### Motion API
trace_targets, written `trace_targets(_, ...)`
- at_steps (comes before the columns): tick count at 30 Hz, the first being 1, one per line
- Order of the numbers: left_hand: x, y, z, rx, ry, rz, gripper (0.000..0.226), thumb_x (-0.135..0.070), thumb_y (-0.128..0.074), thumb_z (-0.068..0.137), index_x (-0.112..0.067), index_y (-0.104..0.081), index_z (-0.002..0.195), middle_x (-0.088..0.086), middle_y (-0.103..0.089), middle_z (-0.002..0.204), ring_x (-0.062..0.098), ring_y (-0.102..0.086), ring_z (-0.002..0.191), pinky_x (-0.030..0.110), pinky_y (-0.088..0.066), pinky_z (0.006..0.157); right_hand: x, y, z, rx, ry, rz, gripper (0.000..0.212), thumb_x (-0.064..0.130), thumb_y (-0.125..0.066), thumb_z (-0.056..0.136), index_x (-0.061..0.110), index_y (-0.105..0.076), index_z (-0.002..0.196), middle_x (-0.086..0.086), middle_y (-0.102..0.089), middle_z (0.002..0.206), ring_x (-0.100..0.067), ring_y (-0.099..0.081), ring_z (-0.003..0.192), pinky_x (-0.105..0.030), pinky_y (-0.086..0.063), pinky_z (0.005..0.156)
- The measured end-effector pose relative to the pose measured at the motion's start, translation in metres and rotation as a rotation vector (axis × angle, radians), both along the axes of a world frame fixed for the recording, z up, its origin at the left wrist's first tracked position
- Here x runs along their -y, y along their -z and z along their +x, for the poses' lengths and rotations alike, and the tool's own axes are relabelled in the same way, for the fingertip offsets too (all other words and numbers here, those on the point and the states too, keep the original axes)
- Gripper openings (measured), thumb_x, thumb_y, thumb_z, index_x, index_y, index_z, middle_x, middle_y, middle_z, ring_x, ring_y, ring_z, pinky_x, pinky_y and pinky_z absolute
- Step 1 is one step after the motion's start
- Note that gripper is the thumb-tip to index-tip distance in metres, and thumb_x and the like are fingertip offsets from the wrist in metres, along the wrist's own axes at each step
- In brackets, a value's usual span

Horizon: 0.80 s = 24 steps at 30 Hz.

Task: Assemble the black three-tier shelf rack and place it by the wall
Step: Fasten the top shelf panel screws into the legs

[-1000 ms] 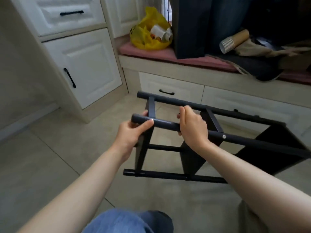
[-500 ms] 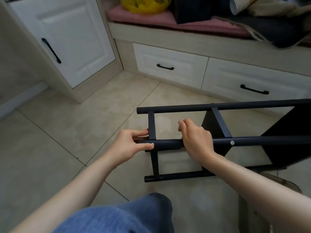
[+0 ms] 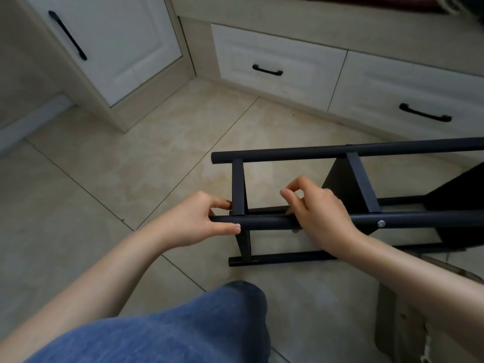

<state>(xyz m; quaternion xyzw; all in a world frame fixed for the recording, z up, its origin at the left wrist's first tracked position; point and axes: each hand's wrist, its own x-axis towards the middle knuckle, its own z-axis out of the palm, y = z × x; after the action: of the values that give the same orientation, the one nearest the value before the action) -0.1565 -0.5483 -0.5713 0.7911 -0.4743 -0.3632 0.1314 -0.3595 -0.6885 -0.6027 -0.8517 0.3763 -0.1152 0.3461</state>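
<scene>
The black shelf rack (image 3: 340,151) lies on its side on the tiled floor, its round posts running left to right and its dark shelf panels standing on edge at the right. My left hand (image 3: 193,222) grips the left end of the nearest post, thumb along its front and fingers curled behind. My right hand (image 3: 318,209) rests on the same post a little further right, fingers loosely curled and partly lifted off it. A silver screw head (image 3: 381,223) shows on that post right of my right hand.
White cabinet doors with a black handle (image 3: 67,35) stand at the back left. A bench with two white drawers (image 3: 277,64) runs along the back. My knee in blue jeans (image 3: 199,326) fills the bottom centre. A worn stool edge (image 3: 408,318) sits at bottom right.
The rack came down from a raised tilt onto the floor and my view dropped toward it. My right hand's fingers loosened and lifted from the post; my left hand kept its grip.
</scene>
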Motion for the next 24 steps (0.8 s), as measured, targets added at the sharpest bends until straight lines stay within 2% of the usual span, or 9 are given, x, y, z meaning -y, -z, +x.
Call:
trace_targets(3,-0.003,-0.001,0.000,0.092,0.154,0.117,0.056,-0.058,-0.072,0.084,-0.031,-0.062,0.132,-0.017,-0.066,0.103,0.001,-0.066,0.096,0.028,-0.053,0.091,-0.001,0.003,-0.004,0.001,-0.046,0.188,0.010,0.047,-0.051,0.097,0.038,-0.049,0.092,0.006,-0.071,0.069,-0.002,-0.069,0.067,-0.037,-0.060,0.076)
trace_targets(6,-0.006,0.000,-0.001,0.145,0.238,0.160,0.049,-0.065,-0.064,0.086,-0.039,-0.055,0.126,-0.023,-0.056,0.109,0.000,-0.061,0.101,0.025,-0.050,0.086,0.001,0.002,-0.002,-0.009,-0.099,0.287,0.009,0.043,-0.055,0.097,0.036,-0.052,0.091,0.008,-0.073,0.068,0.000,-0.069,0.066,-0.030,-0.059,0.070)
trace_targets(9,-0.009,0.003,0.000,0.186,0.284,0.136,0.040,-0.071,-0.056,0.085,-0.044,-0.048,0.113,-0.026,-0.052,0.110,-0.004,-0.055,0.097,0.018,-0.042,0.075,0.005,-0.004,0.005,-0.054,-0.177,0.326,0.010,0.039,-0.053,0.098,0.031,-0.053,0.093,0.005,-0.072,0.066,-0.001,-0.070,0.062,-0.019,-0.054,0.062)
trace_targets(13,-0.014,0.009,0.001,0.156,0.312,0.062,0.035,-0.070,-0.053,0.086,-0.043,-0.045,0.108,-0.022,-0.057,0.111,-0.009,-0.054,0.090,0.013,-0.042,0.070,0.004,-0.010,0.018,-0.115,-0.286,0.323,0.014,0.038,-0.051,0.100,0.026,-0.050,0.095,-0.004,-0.071,0.074,-0.008,-0.069,0.054,-0.025,-0.058,0.058)
trace_targets(17,-0.015,0.013,-0.002,0.105,0.310,0.008,0.024,-0.060,-0.057,0.088,-0.050,-0.035,0.093,-0.016,-0.053,0.084,-0.007,-0.052,0.077,0.014,-0.039,0.063,-0.005,-0.004,0.024,-0.103,-0.374,0.241,0.017,0.037,-0.053,0.100,0.025,-0.043,0.093,-0.002,-0.065,0.080,-0.012,-0.067,0.050,-0.036,-0.060,0.059)
trace_targets(20,-0.013,0.017,-0.006,0.027,0.268,0.012,0.040,-0.048,-0.064,0.091,-0.067,-0.029,0.090,-0.010,-0.045,0.069,0.000,-0.049,0.063,0.018,-0.036,0.056,-0.008,0.001,0.020,-0.062,-0.400,0.182,0.018,0.035,-0.053,0.100,0.029,-0.039,0.091,0.002,-0.063,0.073,-0.009,-0.065,0.049,-0.032,-0.058,0.058)
trace_targets(22,-0.012,0.018,-0.006,0.012,0.248,0.029,0.039,-0.048,-0.065,0.091,-0.064,-0.029,0.092,-0.008,-0.045,0.068,0.002,-0.048,0.061,0.019,-0.036,0.054,-0.007,0.001,0.019,-0.034,-0.409,0.184,0.019,0.033,-0.056,0.099,0.031,-0.039,0.089,0.004,-0.063,0.069,-0.008,-0.065,0.050,-0.029,-0.057,0.058)
trace_targets(24,-0.012,0.018,-0.004,0.036,0.257,0.054,0.031,-0.054,-0.063,0.090,-0.052,-0.033,0.096,-0.007,-0.047,0.069,0.003,-0.048,0.062,0.020,-0.035,0.054,-0.004,0.002,0.019,-0.023,-0.423,0.152,0.020,0.032,-0.059,0.097,0.032,-0.041,0.089,0.006,-0.064,0.070,-0.006,-0.067,0.060,-0.028,-0.057,0.064)
